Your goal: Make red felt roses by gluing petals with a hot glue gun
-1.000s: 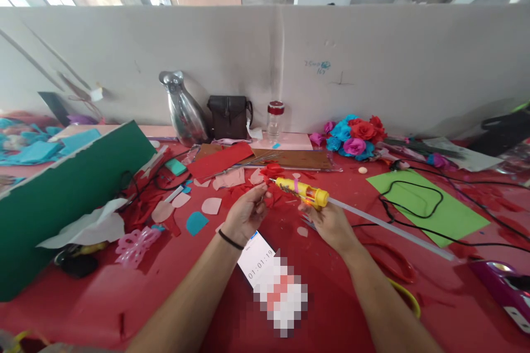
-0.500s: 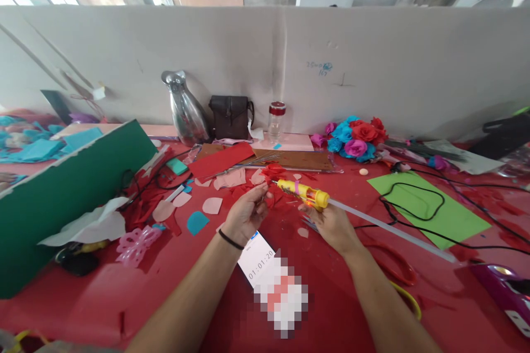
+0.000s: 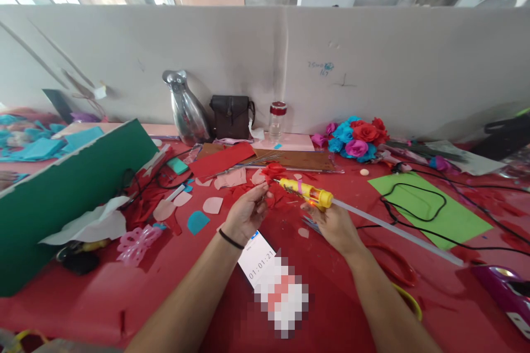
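Fingers wrapped round its handle, my right hand (image 3: 333, 223) holds a yellow glue gun (image 3: 306, 192) with a long translucent glue stick (image 3: 397, 230) out of its back. The nozzle points left, near the fingertips of my left hand (image 3: 249, 209). Those fingers are pinched together on something too small to make out, beside red paper petals (image 3: 273, 171). Below my left wrist lies a phone (image 3: 256, 262) showing a timer. Pink paper petals (image 3: 212, 206) and a blue petal (image 3: 198, 223) lie to the left.
A green board (image 3: 78, 193) stands at the left. Behind are a metal jug (image 3: 188, 113), a dark bag (image 3: 231, 117), a jar (image 3: 277, 124) and a paper flower bunch (image 3: 356, 139). Black cord crosses a green sheet (image 3: 430, 209); a purple power strip (image 3: 501, 292) lies right.
My right hand and the glue gun have shifted slightly to the right, drawing the nozzle a little away from my left fingertips. My left hand has barely moved.
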Demonstrator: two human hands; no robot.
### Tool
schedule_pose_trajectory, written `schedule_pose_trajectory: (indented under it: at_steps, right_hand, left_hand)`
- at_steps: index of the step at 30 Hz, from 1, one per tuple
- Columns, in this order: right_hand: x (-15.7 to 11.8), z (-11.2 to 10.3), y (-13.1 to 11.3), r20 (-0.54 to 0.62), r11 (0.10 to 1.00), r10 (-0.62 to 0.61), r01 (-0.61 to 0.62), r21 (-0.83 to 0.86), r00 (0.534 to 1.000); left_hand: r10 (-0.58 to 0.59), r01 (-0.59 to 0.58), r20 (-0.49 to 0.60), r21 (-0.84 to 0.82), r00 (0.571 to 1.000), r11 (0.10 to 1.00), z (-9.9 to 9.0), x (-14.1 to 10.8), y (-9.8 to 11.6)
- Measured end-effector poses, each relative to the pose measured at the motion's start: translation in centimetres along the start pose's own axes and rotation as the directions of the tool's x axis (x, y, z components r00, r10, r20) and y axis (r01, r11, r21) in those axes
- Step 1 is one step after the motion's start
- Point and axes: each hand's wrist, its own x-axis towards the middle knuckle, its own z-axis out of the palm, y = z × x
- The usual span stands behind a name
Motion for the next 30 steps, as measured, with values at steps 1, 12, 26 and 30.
schedule_pose_trajectory:
  at_steps: [1, 12, 26, 30]
  right_hand:
    - [0.0, 0.0, 0.0, -0.002, 1.0, 0.0, 0.0, 0.003, 1.0]
    - [-0.1, 0.1, 0.5, 0.001, 0.997, -0.027, 0.027, -0.066, 1.0]
    - [0.0, 0.3, 0.7, -0.005, 0.998, -0.037, 0.037, -0.055, 0.999]
    - [0.3, -1.0, 1.9, 0.0, 0.991, 0.131, -0.131, -0.019, 0.991]
  left_hand:
    - [0.002, -0.002, 0.002, 0.003, 1.0, 1.0, 0.0, 0.0, 0.0]
    - [-0.01, 0.01, 0.01, 0.003, 1.0, 1.0, -0.2, 0.1, -0.1]
    - [-0.012, 0.012, 0.017, -0.007, 1.0, 1.0, -0.2, 0.1, 0.1]
    - [-0.008, 0.008, 0.003, -0.005, 1.0, 1.0, -0.4, 0.4, 0.2]
